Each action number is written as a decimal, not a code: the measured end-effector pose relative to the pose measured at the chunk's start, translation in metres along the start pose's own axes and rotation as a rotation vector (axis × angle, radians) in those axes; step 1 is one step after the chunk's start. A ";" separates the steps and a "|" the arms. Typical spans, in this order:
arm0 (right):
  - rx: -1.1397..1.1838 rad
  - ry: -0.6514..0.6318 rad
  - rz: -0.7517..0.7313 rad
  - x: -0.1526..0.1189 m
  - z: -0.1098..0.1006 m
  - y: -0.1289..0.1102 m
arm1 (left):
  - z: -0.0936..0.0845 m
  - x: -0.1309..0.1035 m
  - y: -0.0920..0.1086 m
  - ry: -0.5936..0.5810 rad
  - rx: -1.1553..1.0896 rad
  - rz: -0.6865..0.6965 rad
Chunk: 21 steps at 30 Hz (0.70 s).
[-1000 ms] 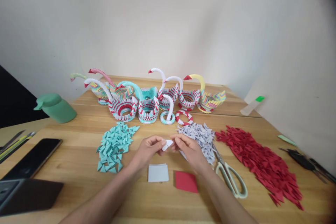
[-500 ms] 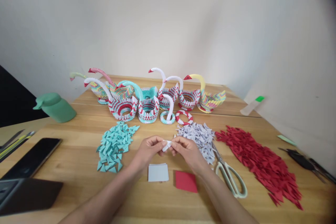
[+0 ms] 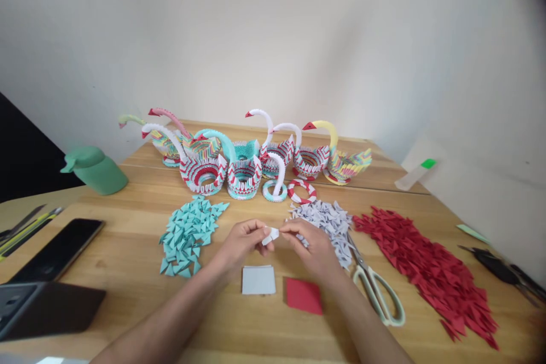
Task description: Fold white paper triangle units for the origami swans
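Over the middle of the table, my left hand (image 3: 246,240) pinches a small folded piece of white paper (image 3: 270,236) between thumb and fingers. The fingertips of my right hand (image 3: 310,242) are closed at the paper's right edge. Just below lie a stack of white paper slips (image 3: 259,280) and a stack of red paper slips (image 3: 303,296). A heap of pale grey-white folded paper triangles (image 3: 322,219) lies behind my right hand, and a heap of teal folded triangles (image 3: 187,233) is to the left of my left hand.
Several folded-paper swans (image 3: 205,173) stand at the back, with a red-and-white paper ring (image 3: 302,191) in front. Scissors (image 3: 379,290) and a heap of red triangles (image 3: 430,267) lie on the right. A phone (image 3: 60,250) and a green container (image 3: 96,170) are on the left.
My right hand's thumb has dropped away from the white paper, and its fingers now touch only the edge. The whole view has shifted slightly.
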State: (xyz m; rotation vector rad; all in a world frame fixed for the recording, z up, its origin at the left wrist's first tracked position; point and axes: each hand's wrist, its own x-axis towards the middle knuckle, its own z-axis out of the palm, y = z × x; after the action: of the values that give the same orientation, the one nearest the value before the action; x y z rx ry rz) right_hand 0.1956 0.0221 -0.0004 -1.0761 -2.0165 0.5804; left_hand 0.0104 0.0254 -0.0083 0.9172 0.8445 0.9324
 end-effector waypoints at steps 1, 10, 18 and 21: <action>-0.019 -0.010 -0.058 0.000 0.000 0.000 | 0.000 0.000 -0.001 -0.012 -0.012 -0.004; -0.057 -0.069 -0.233 0.001 -0.002 0.002 | -0.002 0.002 -0.004 -0.059 0.040 -0.038; 0.035 -0.090 -0.071 0.002 0.000 0.003 | 0.000 0.002 -0.005 -0.012 0.229 0.075; 0.109 -0.094 0.044 0.002 0.000 0.002 | 0.003 0.000 -0.005 0.037 0.336 0.167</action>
State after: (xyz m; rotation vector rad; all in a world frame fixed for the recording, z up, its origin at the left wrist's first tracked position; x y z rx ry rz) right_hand 0.1963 0.0254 -0.0007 -1.0470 -2.0206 0.7669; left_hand 0.0143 0.0230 -0.0118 1.2794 0.9857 0.9695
